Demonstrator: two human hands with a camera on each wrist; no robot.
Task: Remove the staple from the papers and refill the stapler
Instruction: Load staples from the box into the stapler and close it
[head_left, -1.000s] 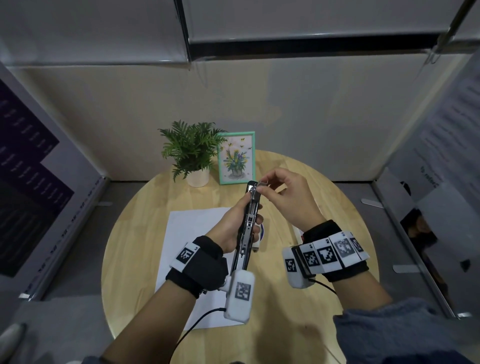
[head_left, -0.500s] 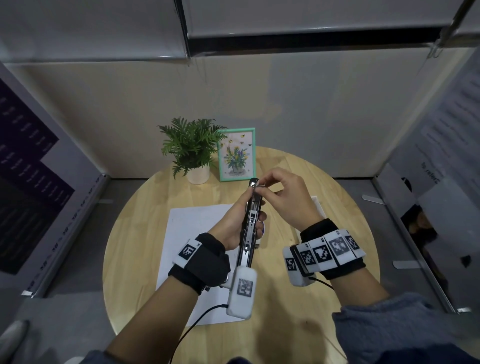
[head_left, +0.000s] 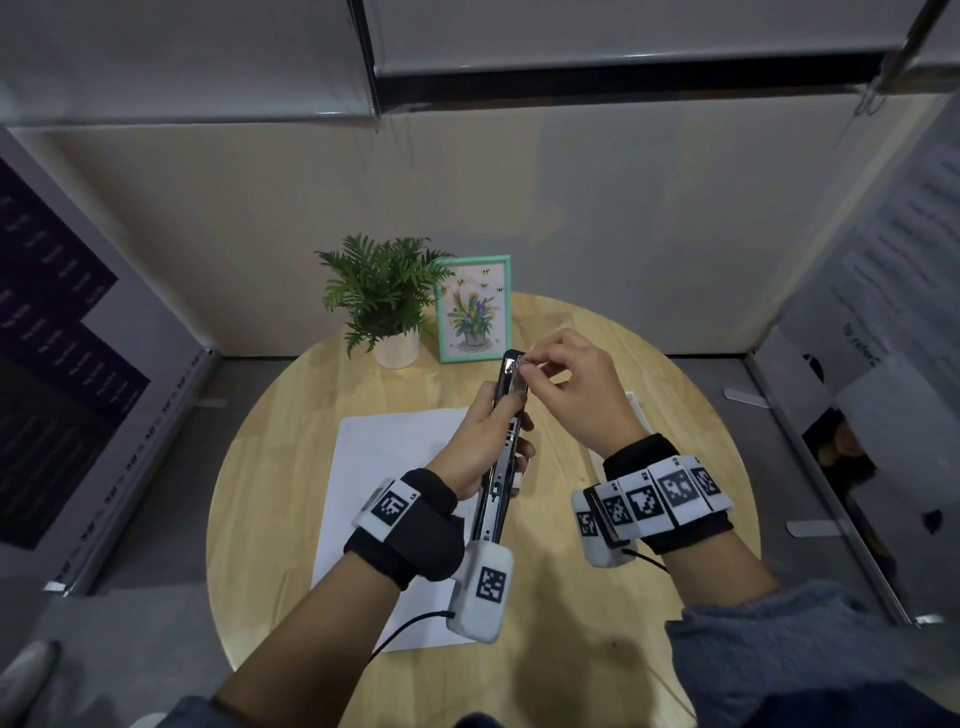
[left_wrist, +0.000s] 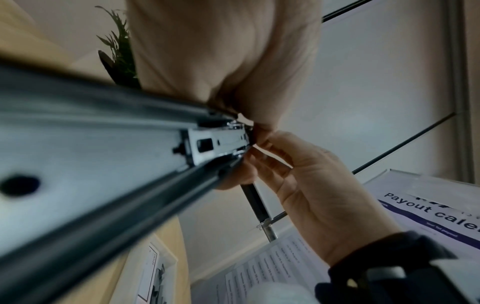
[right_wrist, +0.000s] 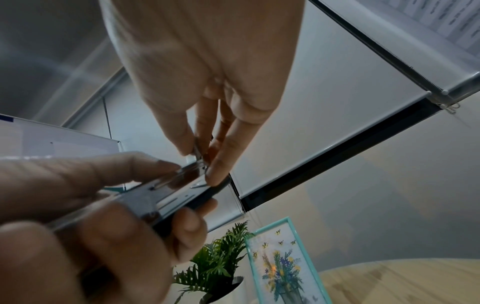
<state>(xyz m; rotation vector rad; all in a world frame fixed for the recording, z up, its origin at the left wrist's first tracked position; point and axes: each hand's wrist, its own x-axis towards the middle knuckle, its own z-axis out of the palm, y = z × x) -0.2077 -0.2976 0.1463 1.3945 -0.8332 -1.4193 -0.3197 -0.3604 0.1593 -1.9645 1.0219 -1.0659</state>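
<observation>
Above the counter (head_left: 291, 467), the opened stapler (head_left: 501, 457) is gripped by the left hand (head_left: 480, 441), and staples (right_wrist: 198, 154) are pinched at its tip by the right hand (head_left: 582, 395).

Left hand (head_left: 483, 441) grips stapler (head_left: 501, 447); right hand (head_left: 582, 395) pinches its tip.

We read little here. In the left wrist view, a white poster (left_wrist: 426, 207) with a purple band carries large dark letters, "Payout cale", cut off at the picture's edge. Below it a sheet of listed lines (left_wrist: 262, 273) holds small print, too fine for us to read. In the head view, a panel on the right wall (head_left: 883, 322) shows "Tip: refer", cut off; its other lines blur. The wristbands bear black-and-white square code markers (head_left: 644, 501), with tiny labels we cannot make out.
</observation>
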